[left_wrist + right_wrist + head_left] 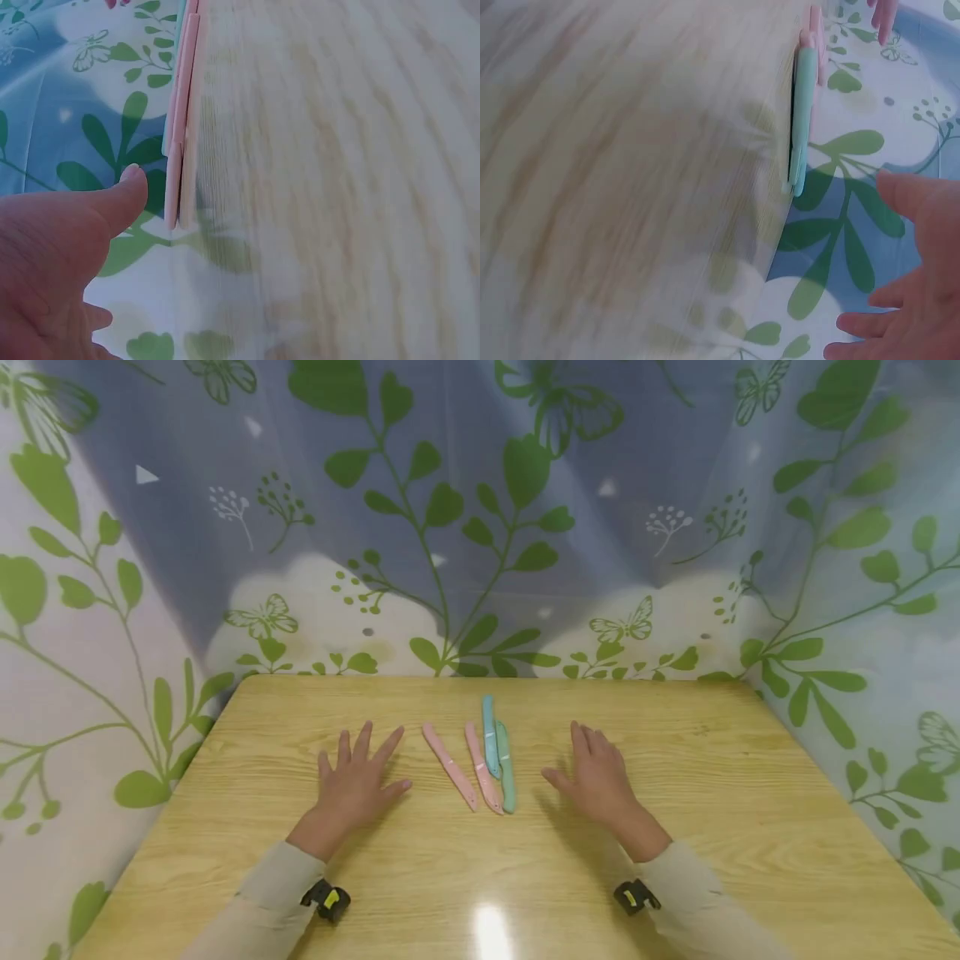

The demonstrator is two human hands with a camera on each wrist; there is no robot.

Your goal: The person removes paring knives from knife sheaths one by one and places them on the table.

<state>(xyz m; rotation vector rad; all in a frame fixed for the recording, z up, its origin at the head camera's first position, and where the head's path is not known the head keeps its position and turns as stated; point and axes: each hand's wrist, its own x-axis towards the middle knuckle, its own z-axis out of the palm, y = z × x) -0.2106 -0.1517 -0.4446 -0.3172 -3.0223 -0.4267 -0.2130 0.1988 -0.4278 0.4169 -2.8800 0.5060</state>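
Note:
Slim sheathed knives lie in a loose group at the middle of the table. One pink knife (450, 767) slants apart on the left. A second pink knife (480, 760), a blue knife (490, 733) and a green knife (506, 764) lie close together, touching or overlapping. My left hand (352, 789) is to their left, palm down with fingers spread, holding nothing. On the other side, my right hand (600, 777) has its fingers extended and thumb pointing toward the green knife, also without contact. The wrist views show pink knives (184, 97) near the left thumb and the green knife (802, 112) beyond the right thumb.
The wood-grain table (420, 877) carries the knives and reflects a bright light at its front. A curtain (480, 543) with green leaves and butterflies hangs behind the table and along both sides. Black wrist devices (327, 900) sit on both sleeves.

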